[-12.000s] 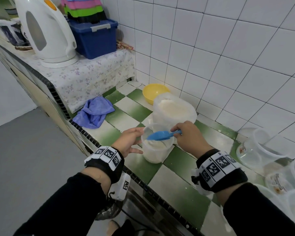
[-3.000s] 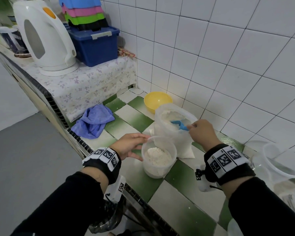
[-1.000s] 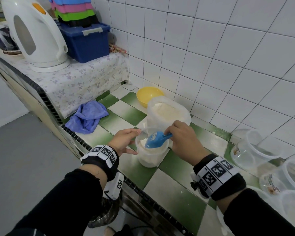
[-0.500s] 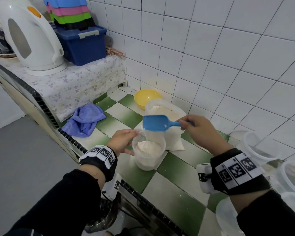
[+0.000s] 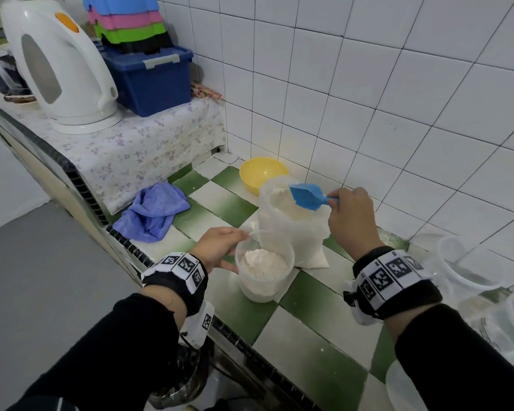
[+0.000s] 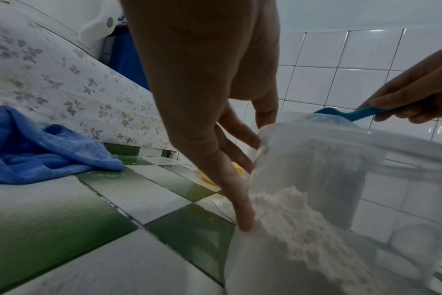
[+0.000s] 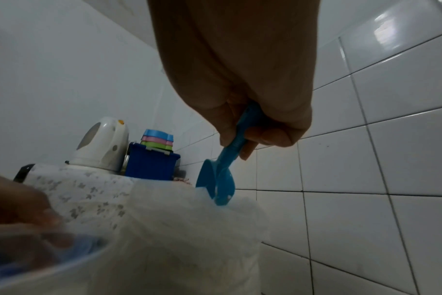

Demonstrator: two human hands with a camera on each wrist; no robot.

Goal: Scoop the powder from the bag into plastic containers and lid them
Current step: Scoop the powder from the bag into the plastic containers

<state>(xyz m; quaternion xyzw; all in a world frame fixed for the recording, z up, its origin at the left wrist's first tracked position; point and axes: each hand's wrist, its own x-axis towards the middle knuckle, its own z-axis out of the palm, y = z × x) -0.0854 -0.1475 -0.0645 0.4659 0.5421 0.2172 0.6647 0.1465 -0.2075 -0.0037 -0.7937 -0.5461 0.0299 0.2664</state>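
While the head view looks down on the tiled counter [image 5: 306, 348], the right hand [image 5: 350, 221] pinches the handle of a blue scoop [image 5: 307, 196] whose bowl sits at the open mouth of the powder bag [image 5: 291, 229]. Just in front of the bag stands a plastic container [image 5: 263, 269] partly filled with powder, and the left hand [image 5: 217, 247] rests against its left side with relaxed fingers.

From the left wrist, straight fingers [image 6: 230, 179] touch the container's wall [image 6: 328, 179], thumb at the rim.

From the right wrist, curled fingers [image 7: 270, 135] clamp the scoop's handle [image 7: 234, 147], its bowl dipping into the bag [image 7: 189, 229].
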